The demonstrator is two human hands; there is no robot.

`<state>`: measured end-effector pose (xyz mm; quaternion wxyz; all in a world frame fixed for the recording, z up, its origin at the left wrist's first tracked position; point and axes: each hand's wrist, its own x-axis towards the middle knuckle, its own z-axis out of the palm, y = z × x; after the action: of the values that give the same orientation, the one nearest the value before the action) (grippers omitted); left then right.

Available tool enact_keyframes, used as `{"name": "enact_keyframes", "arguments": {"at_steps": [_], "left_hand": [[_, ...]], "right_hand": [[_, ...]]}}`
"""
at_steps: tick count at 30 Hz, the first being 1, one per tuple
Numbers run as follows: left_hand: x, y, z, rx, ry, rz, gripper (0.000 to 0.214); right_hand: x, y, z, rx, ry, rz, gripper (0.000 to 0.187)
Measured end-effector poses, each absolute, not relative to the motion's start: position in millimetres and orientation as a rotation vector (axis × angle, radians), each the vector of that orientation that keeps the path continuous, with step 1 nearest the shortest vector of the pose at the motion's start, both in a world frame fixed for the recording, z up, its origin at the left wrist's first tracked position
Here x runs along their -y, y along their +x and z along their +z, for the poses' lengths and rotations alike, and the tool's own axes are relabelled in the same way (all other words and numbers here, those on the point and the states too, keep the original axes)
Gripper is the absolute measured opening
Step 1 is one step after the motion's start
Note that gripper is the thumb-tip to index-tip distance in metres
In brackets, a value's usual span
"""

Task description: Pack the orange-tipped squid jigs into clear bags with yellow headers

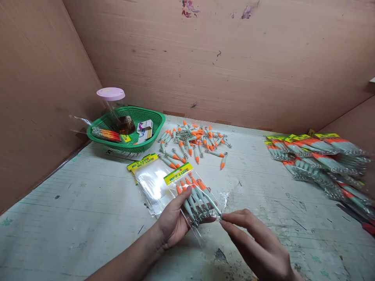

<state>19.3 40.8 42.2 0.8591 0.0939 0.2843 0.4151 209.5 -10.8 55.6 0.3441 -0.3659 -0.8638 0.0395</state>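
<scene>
My left hand (171, 222) grips a clear plastic bag (195, 195) with a yellow header, filled with several orange-tipped grey fishing lures. My right hand (258, 244) pinches the bag's open lower end near the lures' hooks. Just left of the held bag lies a stack of empty clear bags (148, 179) with yellow headers. A loose pile of the same lures (193, 144) is spread on the table beyond my hands.
A green basket (152, 134) at the back left holds a clear jar with a pink lid (113, 105), small boxes and a lure pack. Filled packs (322, 160) are heaped at the right. Brown board walls enclose the pale table (73, 203).
</scene>
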Motion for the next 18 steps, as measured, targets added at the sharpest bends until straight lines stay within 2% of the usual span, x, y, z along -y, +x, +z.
{"name": "enact_keyframes", "arguments": {"at_steps": [7, 11, 18], "left_hand": [[-40.9, 21.1, 41.8, -0.617, 0.116, 0.888, 0.044], [-41.3, 21.4, 42.3, -0.627, 0.107, 0.878, 0.040], [-40.6, 20.1, 40.5, -0.623, 0.166, 0.818, 0.035]], "right_hand": [[11.3, 207.0, 46.8, 2.432, -0.759, -0.220, 0.033], [8.9, 200.8, 56.9, 2.431, -0.708, -0.321, 0.033], [9.5, 205.3, 67.5, 2.491, -0.727, -0.288, 0.035]]}}
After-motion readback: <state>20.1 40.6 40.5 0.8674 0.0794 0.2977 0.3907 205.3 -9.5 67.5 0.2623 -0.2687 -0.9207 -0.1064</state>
